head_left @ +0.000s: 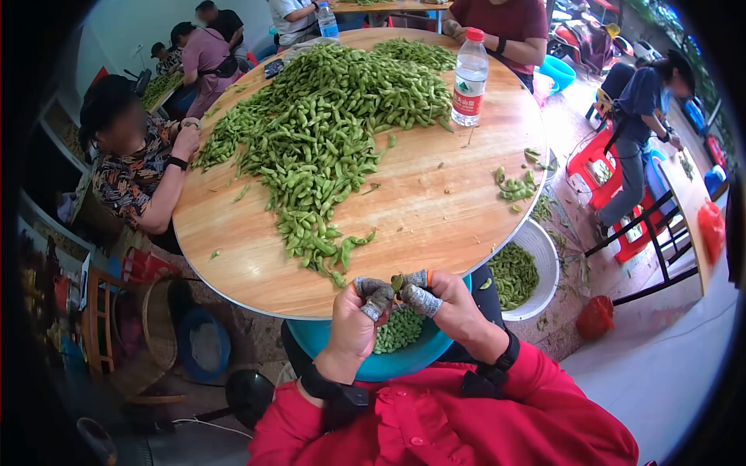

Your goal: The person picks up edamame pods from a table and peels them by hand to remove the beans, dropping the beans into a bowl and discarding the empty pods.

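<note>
Over a teal basin (311,334) at the round table's near edge, my left hand (357,318) and my right hand (451,307) meet, fingers bent inward. Grey finger covers wrap the fingertips of both. A small green pod (397,283) shows between the fingertips, pinched from both sides. Shelled green beans (399,330) lie in the basin below the hands. Just beyond my left hand, the tip of a large heap of green pods (326,147) reaches toward the table edge.
The round wooden table (420,202) bears a water bottle (469,81) and scattered pods (516,186) at right. A white basket (544,268) with pods stands on the floor right of the basin. A person (136,155) sits at left; others are farther back.
</note>
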`<state>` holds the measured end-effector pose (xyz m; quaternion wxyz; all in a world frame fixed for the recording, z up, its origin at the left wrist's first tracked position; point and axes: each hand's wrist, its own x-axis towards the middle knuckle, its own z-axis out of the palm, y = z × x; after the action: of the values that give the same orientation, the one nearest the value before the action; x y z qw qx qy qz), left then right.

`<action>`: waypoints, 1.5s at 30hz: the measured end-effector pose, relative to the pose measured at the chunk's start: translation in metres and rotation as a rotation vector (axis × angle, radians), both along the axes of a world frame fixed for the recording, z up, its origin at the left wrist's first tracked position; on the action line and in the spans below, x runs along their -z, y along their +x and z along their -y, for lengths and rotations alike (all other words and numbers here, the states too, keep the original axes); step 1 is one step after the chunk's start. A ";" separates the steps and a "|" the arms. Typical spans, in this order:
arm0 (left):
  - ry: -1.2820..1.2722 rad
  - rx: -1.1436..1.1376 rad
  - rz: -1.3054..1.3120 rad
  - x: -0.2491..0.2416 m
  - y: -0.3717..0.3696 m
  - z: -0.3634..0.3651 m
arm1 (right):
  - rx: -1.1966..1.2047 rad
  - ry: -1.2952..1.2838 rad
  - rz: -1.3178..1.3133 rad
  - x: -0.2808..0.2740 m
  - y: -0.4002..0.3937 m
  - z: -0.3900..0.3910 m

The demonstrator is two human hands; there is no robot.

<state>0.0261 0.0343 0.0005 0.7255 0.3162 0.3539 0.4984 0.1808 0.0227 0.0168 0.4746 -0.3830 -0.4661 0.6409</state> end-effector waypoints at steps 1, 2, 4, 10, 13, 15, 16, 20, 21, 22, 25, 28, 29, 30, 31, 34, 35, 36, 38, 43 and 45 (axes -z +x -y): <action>0.009 -0.025 0.002 0.000 0.002 0.001 | 0.011 -0.002 -0.004 -0.001 -0.001 0.000; 0.017 -0.050 0.004 -0.001 0.004 0.003 | 0.022 -0.004 -0.007 -0.001 -0.002 0.001; 0.023 -0.086 0.012 -0.002 0.006 0.005 | 0.038 0.010 0.001 0.000 -0.003 0.001; 0.000 -0.122 0.040 0.000 0.007 0.009 | 0.069 0.094 0.044 0.011 -0.008 0.000; 0.011 -0.101 0.056 0.001 0.006 0.010 | 0.062 0.080 0.027 0.016 -0.008 -0.001; 0.003 -0.058 0.067 0.002 0.002 0.010 | 0.052 0.058 0.029 0.019 -0.008 -0.002; 0.009 -0.050 0.059 0.004 0.002 0.010 | 0.052 0.034 0.037 0.018 -0.009 -0.002; 0.183 0.024 -0.206 0.008 -0.004 0.007 | 0.037 -0.037 0.063 0.020 -0.008 -0.003; 0.300 0.019 -0.389 0.008 -0.003 0.006 | 0.031 -0.061 0.058 0.019 -0.006 -0.003; 0.416 0.012 -0.573 0.007 -0.002 0.006 | 0.023 -0.085 0.051 0.019 -0.005 -0.003; 0.972 0.046 -1.282 -0.008 -0.009 0.006 | 0.014 -0.047 0.073 0.025 -0.004 -0.003; 1.092 -0.004 -1.260 0.001 -0.011 0.004 | -0.009 0.026 0.030 0.031 -0.004 -0.001; 1.116 -0.024 -1.233 0.005 -0.011 0.005 | -0.004 0.054 0.017 0.031 -0.005 0.000; 1.087 -0.054 -1.168 0.009 -0.010 0.005 | 0.003 0.082 0.003 0.029 -0.008 0.003; 1.056 -0.083 -1.104 0.013 -0.009 0.006 | 0.010 0.109 -0.012 0.028 -0.009 0.005; 0.590 -0.044 -0.711 0.016 -0.005 0.012 | 0.018 0.160 0.037 0.020 -0.009 0.007; 0.377 -0.017 -0.541 0.017 -0.005 0.014 | 0.007 0.190 0.070 0.016 -0.008 0.007; 0.261 0.045 -0.420 0.006 -0.006 0.014 | 0.006 0.206 0.111 0.015 -0.007 0.008; 0.192 0.162 -0.394 0.003 -0.015 0.011 | 0.007 0.238 0.192 0.014 -0.006 0.009; 0.217 0.243 -0.421 0.008 -0.016 0.017 | -0.101 0.318 0.447 0.011 0.002 0.011; 0.261 0.257 -0.530 0.022 -0.015 0.018 | -0.082 0.354 0.491 0.016 0.002 0.015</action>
<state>0.0114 0.0158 -0.0211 0.6185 0.5676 0.4206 0.3442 0.1825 0.0073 0.0009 0.3806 -0.4186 -0.6866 0.4566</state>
